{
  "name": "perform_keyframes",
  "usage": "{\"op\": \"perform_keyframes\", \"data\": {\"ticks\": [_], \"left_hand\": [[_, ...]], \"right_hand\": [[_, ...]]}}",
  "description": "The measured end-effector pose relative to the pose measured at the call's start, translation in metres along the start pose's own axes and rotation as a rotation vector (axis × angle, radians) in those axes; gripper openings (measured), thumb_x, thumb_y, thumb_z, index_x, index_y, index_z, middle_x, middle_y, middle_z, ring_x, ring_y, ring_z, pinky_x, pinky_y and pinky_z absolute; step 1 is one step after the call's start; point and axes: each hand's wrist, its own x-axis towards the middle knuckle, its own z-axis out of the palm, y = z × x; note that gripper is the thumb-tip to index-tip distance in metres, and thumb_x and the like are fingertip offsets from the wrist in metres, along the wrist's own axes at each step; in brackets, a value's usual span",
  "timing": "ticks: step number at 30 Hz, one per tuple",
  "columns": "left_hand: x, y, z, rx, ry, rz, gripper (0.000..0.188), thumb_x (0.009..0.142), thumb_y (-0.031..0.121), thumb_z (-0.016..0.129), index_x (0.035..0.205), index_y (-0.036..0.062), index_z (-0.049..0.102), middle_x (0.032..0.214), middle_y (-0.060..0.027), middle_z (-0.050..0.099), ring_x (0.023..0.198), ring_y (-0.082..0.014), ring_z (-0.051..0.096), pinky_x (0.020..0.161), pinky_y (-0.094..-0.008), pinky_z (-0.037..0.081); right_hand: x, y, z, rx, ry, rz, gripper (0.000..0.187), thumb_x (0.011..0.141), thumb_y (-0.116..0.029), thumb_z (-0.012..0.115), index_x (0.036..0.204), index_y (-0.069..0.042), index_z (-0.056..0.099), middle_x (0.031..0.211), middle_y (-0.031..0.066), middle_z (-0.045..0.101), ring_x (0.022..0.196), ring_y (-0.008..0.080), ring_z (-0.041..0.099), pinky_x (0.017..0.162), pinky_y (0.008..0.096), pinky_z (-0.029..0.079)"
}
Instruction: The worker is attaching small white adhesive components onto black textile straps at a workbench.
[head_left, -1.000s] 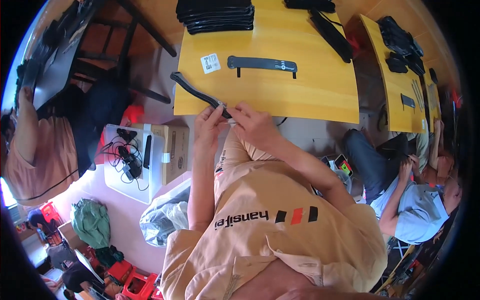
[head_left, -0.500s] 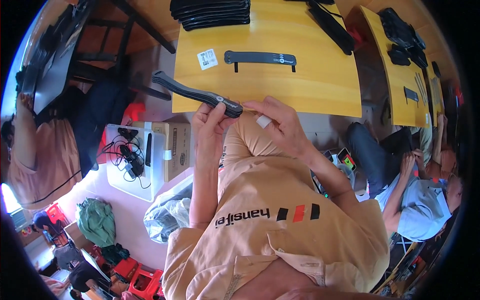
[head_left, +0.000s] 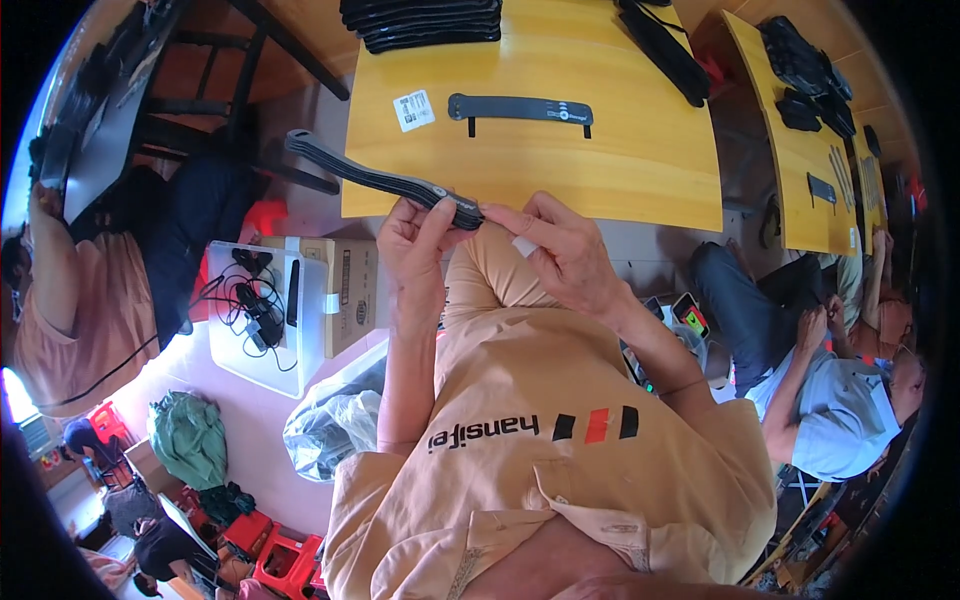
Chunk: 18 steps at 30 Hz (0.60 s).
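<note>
My left hand (head_left: 418, 245) grips a stack of long dark straps (head_left: 375, 178) near one end, with the thumb on top. The stack slants up to the left, over the table's front edge. At its right end my right hand (head_left: 565, 250) is closed, thumb and index finger pinching the tip of the straps. A small white piece (head_left: 523, 245) shows against the right fingers; I cannot tell whether it is tape or paper. On the yellow table (head_left: 620, 170) lies a single dark strap (head_left: 520, 109) with two short black tabs, beside a white printed label (head_left: 413, 110).
Folded black items (head_left: 420, 25) are piled at the table's far left, and a long black pouch (head_left: 665, 55) lies far right. A clear bin (head_left: 262, 320) with cables and a cardboard box (head_left: 352, 295) stand at left. People sit on both sides.
The strap stack's free end has shifted slightly left and up, and the stack now shows more of its edge. Both hands stay close together at its right end.
</note>
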Motion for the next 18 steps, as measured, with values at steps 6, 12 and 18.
{"op": "perform_keyframes", "data": {"ticks": [6,12,18], "left_hand": [[-0.002,0.002,0.008,0.117,0.043,0.087,0.018,0.081,0.003,0.056,0.098,-0.0039,0.054,0.085,-0.0109,0.062,0.073,-0.0155,0.063,0.063,-0.0266,0.055],[-0.002,0.002,0.014,0.228,0.045,0.140,0.019,0.081,0.002,0.056,0.098,-0.0057,0.054,0.085,-0.0113,0.062,0.073,-0.0162,0.062,0.066,-0.0283,0.055],[0.002,0.003,0.011,0.175,0.003,0.101,0.017,0.080,0.001,0.060,0.094,-0.0052,0.054,0.085,-0.0107,0.061,0.076,-0.0140,0.061,0.066,-0.0253,0.054]], "right_hand": [[-0.001,0.002,0.001,-0.061,0.011,0.025,0.056,0.063,0.012,0.043,0.112,-0.010,0.059,0.072,0.0091,0.048,0.062,0.0213,0.051,0.055,0.0287,0.042],[0.001,-0.003,0.002,-0.053,0.027,0.052,0.059,0.063,0.011,0.044,0.116,-0.011,0.056,0.074,0.0097,0.049,0.061,0.0232,0.052,0.055,0.0301,0.043],[0.005,-0.003,0.000,-0.130,-0.003,-0.012,0.059,0.066,0.010,0.045,0.121,-0.011,0.052,0.079,0.0099,0.058,0.064,0.0267,0.056,0.058,0.0331,0.046]]}}
